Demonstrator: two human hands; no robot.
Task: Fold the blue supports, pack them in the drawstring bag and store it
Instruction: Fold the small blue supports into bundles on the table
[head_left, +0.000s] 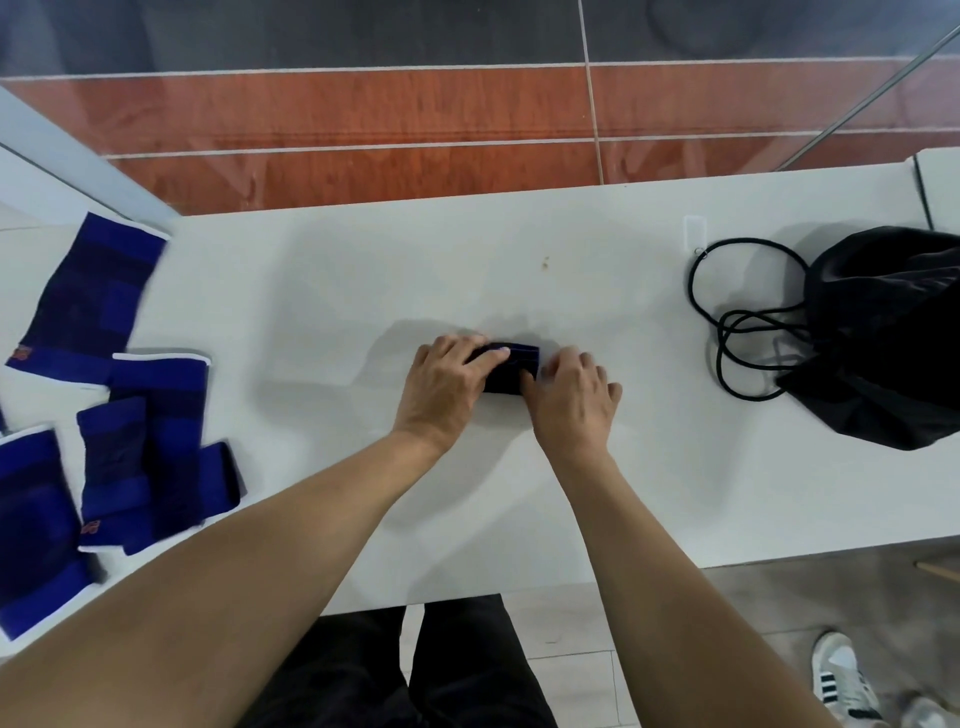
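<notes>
A small folded blue support (511, 366) lies at the middle of the white table (467, 270). My left hand (447, 387) presses on its left part, thumb across the top. My right hand (571, 397) grips its right end, fingers curled over the edge. Most of that support is hidden under both hands. Several more blue supports lie unfolded at the table's left end: one flat at the far left (88, 296), others overlapping nearer me (150, 452) and one at the left edge (31, 525). The black drawstring bag (888, 338) lies at the right, its cords (743, 317) looped beside it.
The table's near edge runs just above my dark trousers (415, 670). Beyond the far edge is a red and grey tiled floor (363, 119). A second white surface (940, 182) abuts at the far right. Another person's white shoe (841, 680) stands at the lower right.
</notes>
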